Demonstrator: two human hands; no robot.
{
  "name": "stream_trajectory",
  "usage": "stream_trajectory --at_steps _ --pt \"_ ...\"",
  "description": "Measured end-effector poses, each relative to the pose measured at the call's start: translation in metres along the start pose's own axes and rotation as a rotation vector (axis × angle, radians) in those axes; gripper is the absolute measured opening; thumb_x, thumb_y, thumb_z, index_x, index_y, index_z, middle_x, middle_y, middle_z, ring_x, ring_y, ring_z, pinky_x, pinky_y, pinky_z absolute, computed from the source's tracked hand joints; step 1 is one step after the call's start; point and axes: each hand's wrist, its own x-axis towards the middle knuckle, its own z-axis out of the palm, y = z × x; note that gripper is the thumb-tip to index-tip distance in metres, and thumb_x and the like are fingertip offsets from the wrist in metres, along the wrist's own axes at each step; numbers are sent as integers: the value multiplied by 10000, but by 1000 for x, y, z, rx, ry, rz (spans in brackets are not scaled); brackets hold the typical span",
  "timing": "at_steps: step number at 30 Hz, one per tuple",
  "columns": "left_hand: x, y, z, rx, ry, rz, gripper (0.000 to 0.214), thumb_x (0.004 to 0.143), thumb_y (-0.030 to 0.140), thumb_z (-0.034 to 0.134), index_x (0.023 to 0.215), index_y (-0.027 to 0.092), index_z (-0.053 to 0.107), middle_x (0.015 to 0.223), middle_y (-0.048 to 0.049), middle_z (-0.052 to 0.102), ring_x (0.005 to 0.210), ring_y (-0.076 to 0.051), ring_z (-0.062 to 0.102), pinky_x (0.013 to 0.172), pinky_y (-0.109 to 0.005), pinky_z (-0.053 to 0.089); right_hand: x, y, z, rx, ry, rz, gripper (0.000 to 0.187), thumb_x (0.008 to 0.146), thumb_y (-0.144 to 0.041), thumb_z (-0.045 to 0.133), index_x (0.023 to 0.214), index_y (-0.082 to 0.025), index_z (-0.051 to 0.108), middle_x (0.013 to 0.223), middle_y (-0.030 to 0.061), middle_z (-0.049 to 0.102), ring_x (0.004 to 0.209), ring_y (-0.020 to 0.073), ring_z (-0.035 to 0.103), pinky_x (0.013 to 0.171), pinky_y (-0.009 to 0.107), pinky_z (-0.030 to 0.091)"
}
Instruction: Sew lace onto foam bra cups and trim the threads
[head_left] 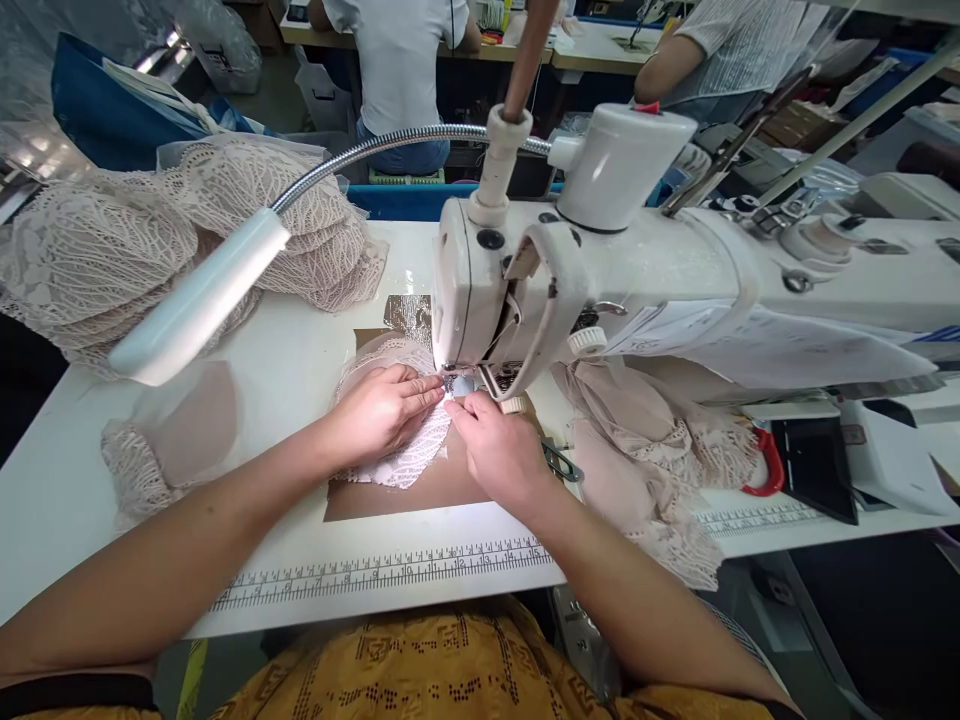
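A pale pink lace piece (409,465) lies beneath the needle end of a white sewing machine (645,260). My left hand (381,410) rests flat on this lace, its fingers stretched toward the presser foot (454,384). On the other side, my right hand (504,450) is closed, with thumb and forefinger pinching the lace edge just in front of the foot. The fingertips of both hands come close to the needle area, and the stitch point itself is partly hidden. Beside my right wrist lies a dark thread snips (561,462).
Stacked lace pieces (285,220) fill the back left, under a lamp (202,295) on a bendable neck. More lace and mesh (645,440) lies right. One mesh piece (199,420) sits left. A ruler strip (390,572) runs along the front edge. Two people work behind.
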Motion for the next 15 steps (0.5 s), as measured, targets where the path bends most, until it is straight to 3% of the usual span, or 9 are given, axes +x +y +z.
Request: stream_trajectory --at_steps 5,15 --pt "0 0 0 38 21 7 306 962 230 482 1142 88 685 1171 -137 697 898 -252 616 735 -410 540 0 1 1 3 -22 4 402 923 -104 399 1251 -209 606 1036 81 659 806 191 574 555 303 307" --pt "2 -7 -2 0 23 -5 310 965 243 479 1171 126 678 1186 -106 696 871 -231 599 725 -378 516 2 2 4 -25 -71 9 457 930 -110 402 1346 -235 544 1048 79 639 820 204 588 561 302 337"
